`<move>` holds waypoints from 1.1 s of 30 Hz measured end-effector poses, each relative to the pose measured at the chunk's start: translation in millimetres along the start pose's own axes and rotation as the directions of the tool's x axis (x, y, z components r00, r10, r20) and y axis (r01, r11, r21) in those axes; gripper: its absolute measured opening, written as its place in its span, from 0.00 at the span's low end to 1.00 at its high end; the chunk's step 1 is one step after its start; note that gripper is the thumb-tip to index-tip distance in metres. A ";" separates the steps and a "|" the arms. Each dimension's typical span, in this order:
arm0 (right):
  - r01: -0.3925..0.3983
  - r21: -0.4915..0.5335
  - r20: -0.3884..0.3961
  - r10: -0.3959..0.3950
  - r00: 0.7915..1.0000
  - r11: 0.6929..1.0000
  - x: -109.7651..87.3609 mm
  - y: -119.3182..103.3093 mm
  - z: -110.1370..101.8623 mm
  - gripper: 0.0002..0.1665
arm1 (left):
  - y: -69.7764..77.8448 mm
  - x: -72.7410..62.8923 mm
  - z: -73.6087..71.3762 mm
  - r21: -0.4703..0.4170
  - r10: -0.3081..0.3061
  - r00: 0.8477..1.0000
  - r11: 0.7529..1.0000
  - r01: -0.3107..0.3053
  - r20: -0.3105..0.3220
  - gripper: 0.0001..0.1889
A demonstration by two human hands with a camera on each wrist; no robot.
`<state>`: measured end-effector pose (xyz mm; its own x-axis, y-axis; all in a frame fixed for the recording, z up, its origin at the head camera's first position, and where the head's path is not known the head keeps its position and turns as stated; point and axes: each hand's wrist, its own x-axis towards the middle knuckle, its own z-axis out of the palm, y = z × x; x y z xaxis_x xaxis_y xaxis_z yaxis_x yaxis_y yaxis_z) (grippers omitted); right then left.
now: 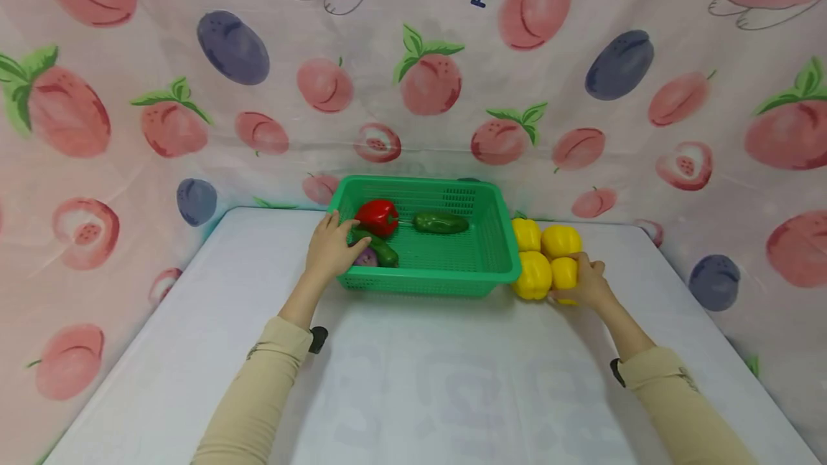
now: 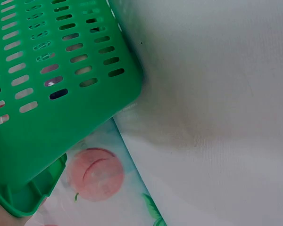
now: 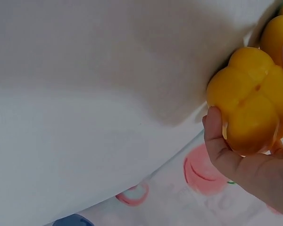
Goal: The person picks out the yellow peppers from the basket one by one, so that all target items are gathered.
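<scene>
A green plastic basket (image 1: 413,277) stands toward the back of the table. My left hand (image 1: 329,246) rests over its left rim, fingers and thumb spread, the thumb reaching inside. Close to that thumb lie a long green pepper (image 1: 385,255) and a purple vegetable (image 1: 366,257), partly hidden. A red bell pepper (image 1: 375,215) and another green pepper (image 1: 441,222) lie farther back in the basket. To the right, my right hand (image 1: 589,282) grips a yellow bell pepper (image 3: 254,101), thumb and fingers around its sides. Several other yellow bell peppers (image 1: 532,275) sit beside it.
The white-covered table (image 1: 439,372) extends in front of the basket and to both sides. A fruit-printed cloth (image 1: 413,142) hangs behind it and along its sides. The yellow peppers crowd against the basket's right wall (image 1: 510,246).
</scene>
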<state>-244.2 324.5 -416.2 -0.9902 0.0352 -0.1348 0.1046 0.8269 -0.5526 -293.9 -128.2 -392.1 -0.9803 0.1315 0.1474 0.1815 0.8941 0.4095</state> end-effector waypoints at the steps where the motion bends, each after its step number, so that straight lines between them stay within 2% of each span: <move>1: 0.000 0.002 -0.007 0.000 1.000 1.000 -0.3 0.7 0.6 0.52 | 0.5 0.1 0.1 0.003 0.003 1.000 1.000 -0.003 -0.002 0.30; 8: -0.005 -0.002 -0.066 0.005 0.998 1.000 8.7 0.0 4.4 0.51 | -3.1 -1.3 -3.7 0.007 0.000 1.000 1.000 0.000 -0.003 0.30; 12: -0.016 -0.010 -0.057 0.015 0.998 1.000 8.1 -0.3 6.2 0.52 | -5.8 -2.8 -1.7 0.013 0.002 1.000 1.000 -0.002 0.005 0.30; 28: -0.033 -0.021 -0.033 0.032 0.999 0.999 3.9 2.0 1.3 0.53 | 1.0 -2.9 -1.1 -0.006 0.010 1.000 1.000 -0.010 -0.008 0.30; 33: -0.032 -0.027 -0.027 0.032 0.999 0.999 2.4 3.0 1.9 0.54 | -0.6 -2.9 0.1 -0.054 0.028 0.999 0.998 -0.031 -0.043 0.32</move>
<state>-246.1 326.0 -419.7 -0.9886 0.0765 -0.1298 0.1340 0.8403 -0.5252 -291.1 -129.0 -392.9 -0.9705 0.1381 0.1978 0.2155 0.8652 0.4528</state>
